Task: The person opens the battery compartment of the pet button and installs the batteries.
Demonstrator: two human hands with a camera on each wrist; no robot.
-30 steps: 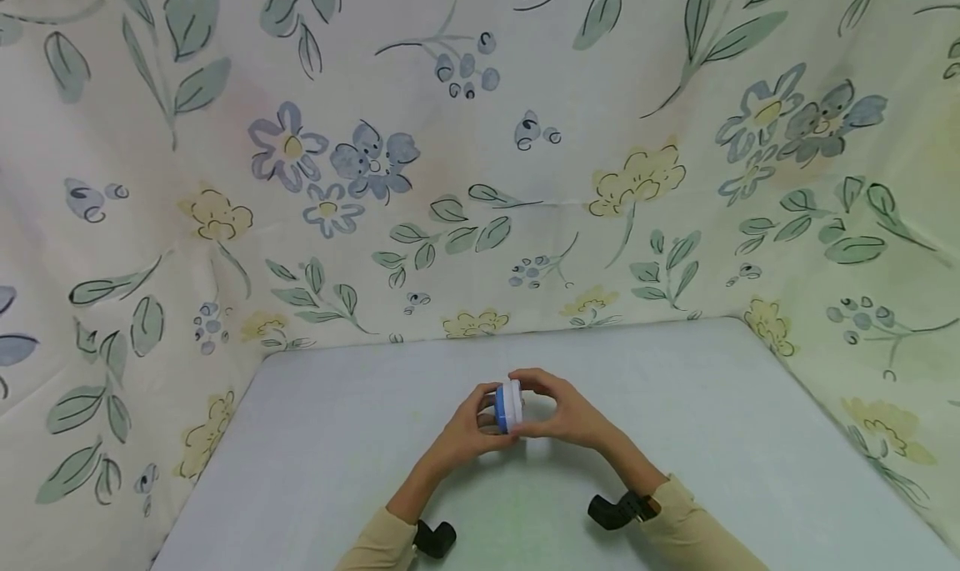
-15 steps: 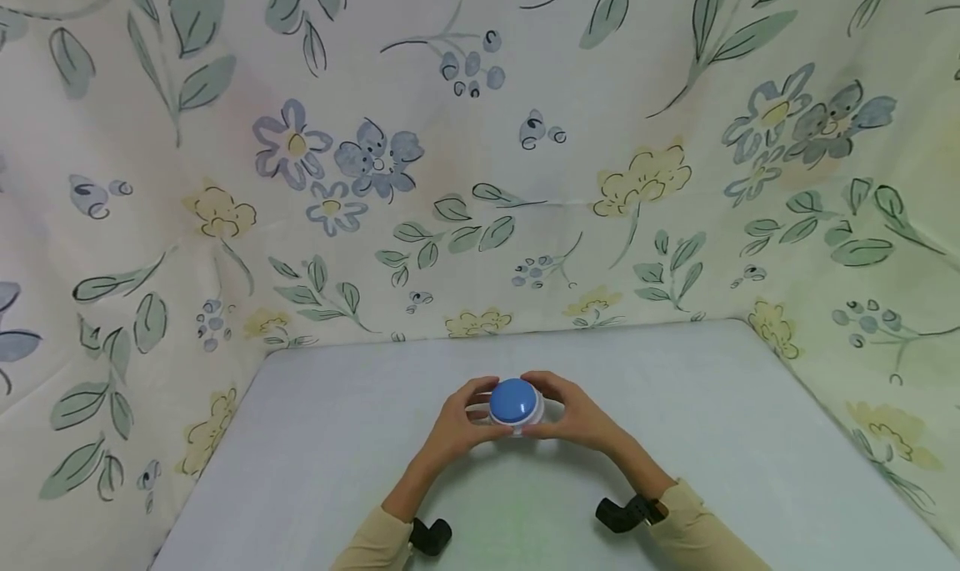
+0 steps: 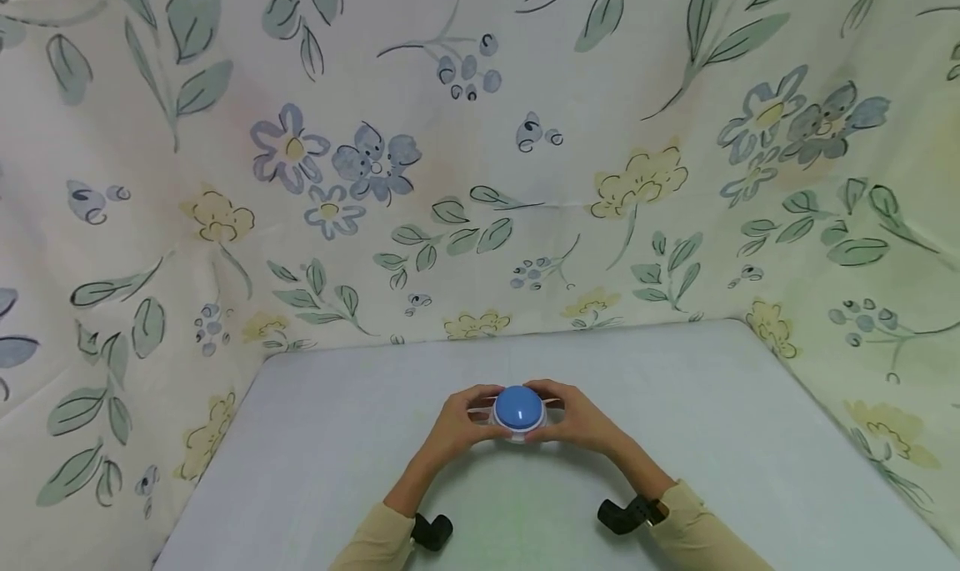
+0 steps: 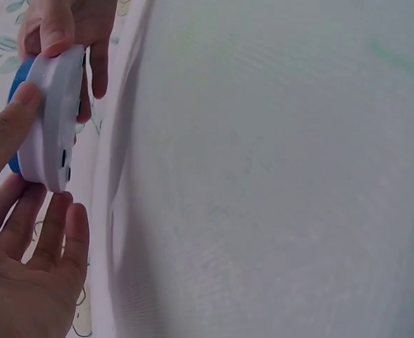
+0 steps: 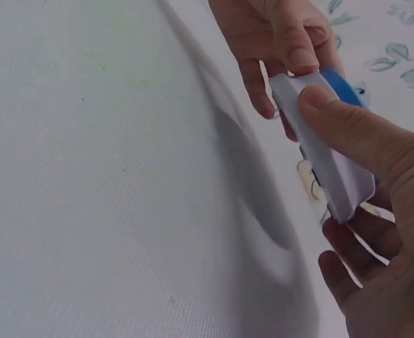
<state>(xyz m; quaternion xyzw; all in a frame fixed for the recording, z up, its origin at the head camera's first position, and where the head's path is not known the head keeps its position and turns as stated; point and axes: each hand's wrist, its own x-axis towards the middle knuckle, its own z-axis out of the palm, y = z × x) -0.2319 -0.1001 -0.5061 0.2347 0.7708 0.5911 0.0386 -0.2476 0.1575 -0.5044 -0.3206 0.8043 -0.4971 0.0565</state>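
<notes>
A round push-button light with a blue dome and a white base is held between both hands, its blue face toward the head camera. My left hand grips it by one side of the rim, thumb in front and fingers behind. From the opposite side my right hand pinches the same rim. In the left wrist view the white base is seen edge-on, with small dark spots on its back. The right wrist view shows the blue dome partly hidden behind the base, which is held clear of the table.
A white-covered table spreads beneath the hands. Behind it and at both sides hangs a floral-print cloth. A black wrist camera sits on the left wrist, and another black camera on the right.
The round thing was seen edge-on a second ago; it has turned so its blue face shows. Since half a second ago both hands have lowered slightly with it.
</notes>
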